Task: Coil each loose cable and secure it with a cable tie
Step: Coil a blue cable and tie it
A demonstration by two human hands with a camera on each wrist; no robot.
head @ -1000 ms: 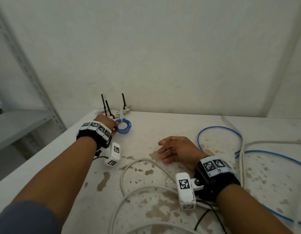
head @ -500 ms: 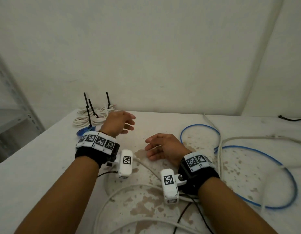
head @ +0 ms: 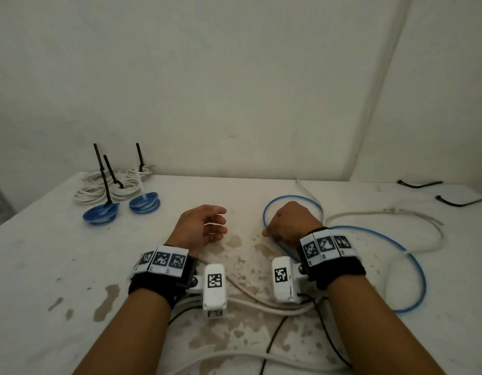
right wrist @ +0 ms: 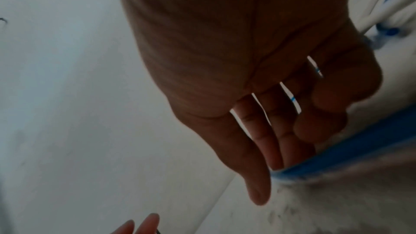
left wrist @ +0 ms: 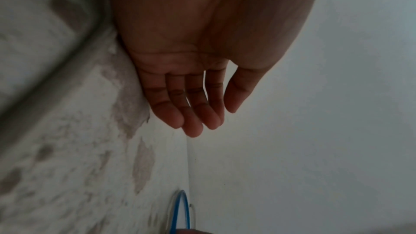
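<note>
A long loose blue cable (head: 413, 263) lies in big loops on the right half of the white table (head: 45, 266). My right hand (head: 286, 226) hovers over its near-left loop, knuckles up. In the right wrist view two fingertips (right wrist: 278, 165) touch the blue cable (right wrist: 360, 141); the thumb stands apart and the outer fingers are curled. My left hand (head: 218, 223) hangs empty at the table's middle, fingers relaxed (left wrist: 193, 127). A loose white cable (head: 383, 212) crosses the blue one on the right. Two loose black cable ties (head: 418, 184) lie at the far right.
At the back left sit finished bundles: two blue coils (head: 100, 212) and several white coils (head: 99, 190), black tie tails (head: 100, 169) sticking up. Another white cable (head: 248, 293) runs under my wrists. The wall stands close behind the table.
My left hand has let go of the small blue coil at the back left and drawn back to the middle. My right hand has moved right onto the blue cable loop.
</note>
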